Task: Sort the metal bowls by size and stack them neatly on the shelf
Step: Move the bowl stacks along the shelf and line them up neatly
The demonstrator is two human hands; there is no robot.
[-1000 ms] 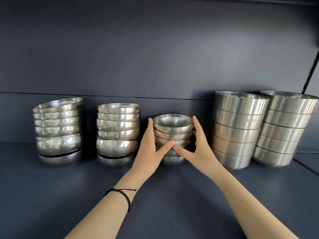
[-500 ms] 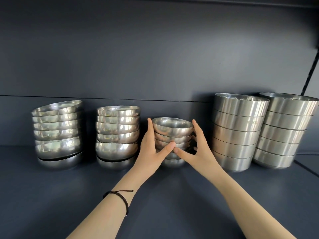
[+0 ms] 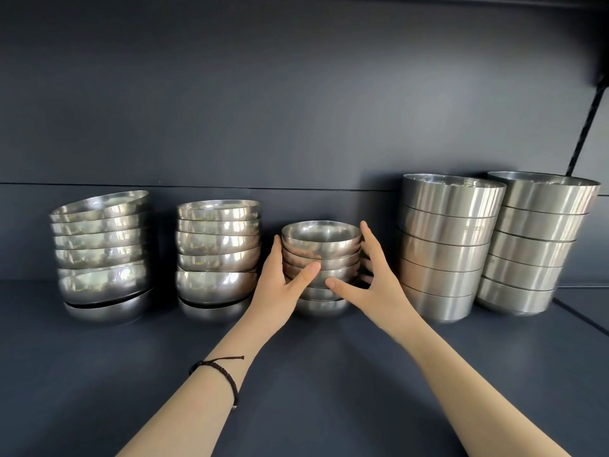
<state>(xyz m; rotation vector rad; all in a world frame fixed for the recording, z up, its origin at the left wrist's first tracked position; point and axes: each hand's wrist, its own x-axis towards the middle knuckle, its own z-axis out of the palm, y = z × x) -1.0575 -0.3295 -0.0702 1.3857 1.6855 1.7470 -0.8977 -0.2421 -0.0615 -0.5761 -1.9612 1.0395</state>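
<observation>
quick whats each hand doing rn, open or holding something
Left hand: holding the small bowl stack, thumb across its front.
Right hand: holding the same stack from its right side.

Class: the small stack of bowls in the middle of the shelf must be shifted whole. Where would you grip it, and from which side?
Grip the small stack on both rounded flanks, reaching from the front, as the left hand and right hand do. Nested bowls would likely separate if lifted by the top rim, and gaps either side leave room.
</observation>
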